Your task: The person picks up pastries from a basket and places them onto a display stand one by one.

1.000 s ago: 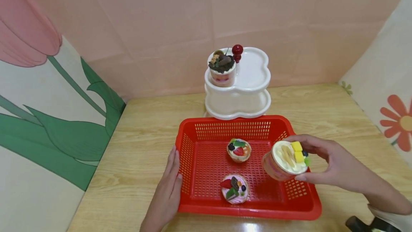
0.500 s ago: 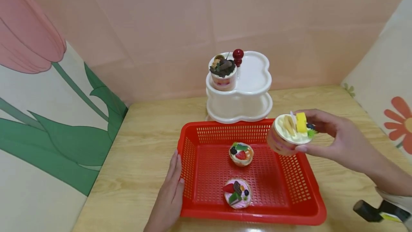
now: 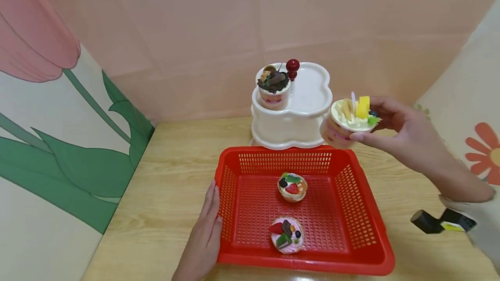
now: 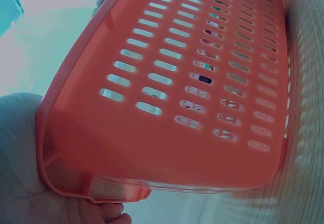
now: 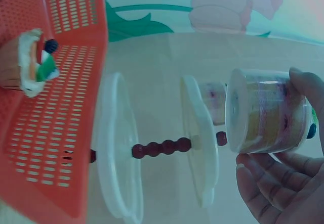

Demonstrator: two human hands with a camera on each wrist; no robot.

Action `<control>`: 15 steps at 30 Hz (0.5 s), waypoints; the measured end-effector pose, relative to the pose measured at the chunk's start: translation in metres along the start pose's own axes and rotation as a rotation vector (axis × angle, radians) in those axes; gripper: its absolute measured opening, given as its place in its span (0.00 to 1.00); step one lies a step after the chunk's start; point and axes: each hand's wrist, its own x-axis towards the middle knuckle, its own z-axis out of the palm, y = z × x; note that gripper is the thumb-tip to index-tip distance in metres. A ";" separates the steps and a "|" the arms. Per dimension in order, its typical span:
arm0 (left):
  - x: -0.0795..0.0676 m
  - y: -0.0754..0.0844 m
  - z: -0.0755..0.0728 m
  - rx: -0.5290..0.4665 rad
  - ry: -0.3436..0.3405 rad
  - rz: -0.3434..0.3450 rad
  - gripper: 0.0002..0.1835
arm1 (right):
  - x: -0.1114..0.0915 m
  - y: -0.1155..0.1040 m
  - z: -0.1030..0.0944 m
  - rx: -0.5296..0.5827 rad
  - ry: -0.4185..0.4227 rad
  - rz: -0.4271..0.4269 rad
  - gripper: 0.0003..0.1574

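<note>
In the head view, my right hand (image 3: 406, 138) grips a clear dessert cup (image 3: 340, 131) topped with cream, yellow cubes and a green leaf. The cup is tilted and held above the red basket's far right corner, beside the white tiered stand (image 3: 308, 88). In the right wrist view, thumb and fingers close around the cup's side (image 5: 273, 113). My left hand (image 3: 203, 233) rests against the left rim of the red basket (image 3: 383, 237), fingers fairly straight. Inside the basket sit a fruit tart (image 3: 292, 187) and a pink-cream tart (image 3: 287, 235).
A chocolate-topped dessert cup (image 3: 274, 90) stands on the stand's upper tier, next to a red beaded post (image 3: 292, 69). The stand is just behind the basket on the wooden table (image 3: 172, 177). A pink backdrop (image 3: 187, 47) rises behind.
My right hand has lifted the dessert cup up and away from inside the basket, toward the stand's right side. The left hand stays at the basket's rim.
</note>
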 end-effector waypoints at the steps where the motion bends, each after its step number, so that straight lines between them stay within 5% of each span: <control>1: 0.000 0.000 0.000 0.002 0.003 0.010 0.36 | 0.003 -0.001 0.000 0.004 0.008 0.007 0.36; 6: 0.000 0.000 0.000 0.011 0.020 0.049 0.36 | 0.022 -0.006 0.001 0.015 0.044 0.044 0.35; 15: -0.001 0.001 0.000 0.009 0.014 0.008 0.36 | 0.052 -0.018 0.004 0.022 0.065 0.027 0.35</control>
